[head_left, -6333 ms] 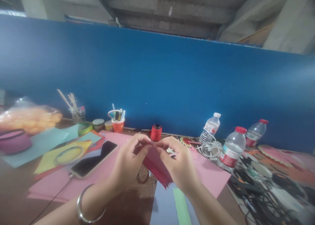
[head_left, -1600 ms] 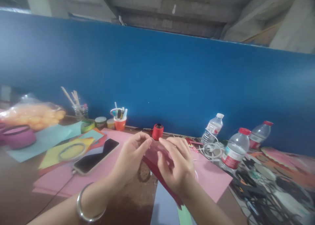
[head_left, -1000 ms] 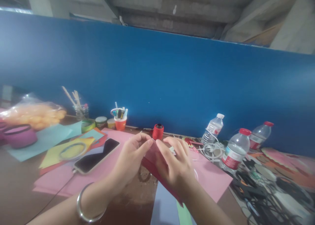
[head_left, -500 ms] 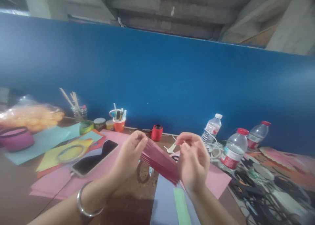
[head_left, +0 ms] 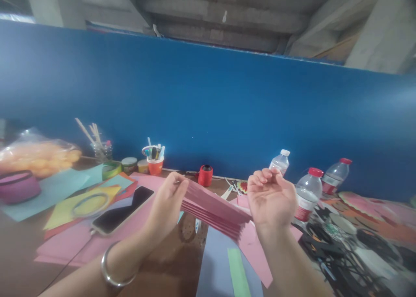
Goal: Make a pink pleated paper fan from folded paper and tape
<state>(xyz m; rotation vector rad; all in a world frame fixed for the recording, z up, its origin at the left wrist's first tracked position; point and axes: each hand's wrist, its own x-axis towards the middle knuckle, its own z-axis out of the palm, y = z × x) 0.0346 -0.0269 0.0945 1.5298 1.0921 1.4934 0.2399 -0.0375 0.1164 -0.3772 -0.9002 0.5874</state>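
Since half a second ago, right hand (head_left: 271, 197) has swung out to the right of centre and turned palm-up, fingers curled; hands now further apart than before, with the folded pink paper (head_left: 212, 208) stretched between them. Paper is pleated, accordion-style, held above the table (head_left: 169, 266) at lower centre of the frame. Left hand (head_left: 169, 199) pinches the paper's left end between thumb and fingers, a silver bangle (head_left: 112, 273) on that wrist. Right hand grips the right end; exact finger contact hidden behind the palm.

Around them: a large pink sheet (head_left: 81, 240) lies flat at lower left with a phone (head_left: 121, 210) on it, screen dark. Red thread spool (head_left: 205, 175) stands at centre, just behind the paper. Orange cup of pens (head_left: 155, 163) left of the spool. Three water bottles at right, nearest one (head_left: 307, 193) just beside the right hand. Blue board (head_left: 208, 111) fills the background.
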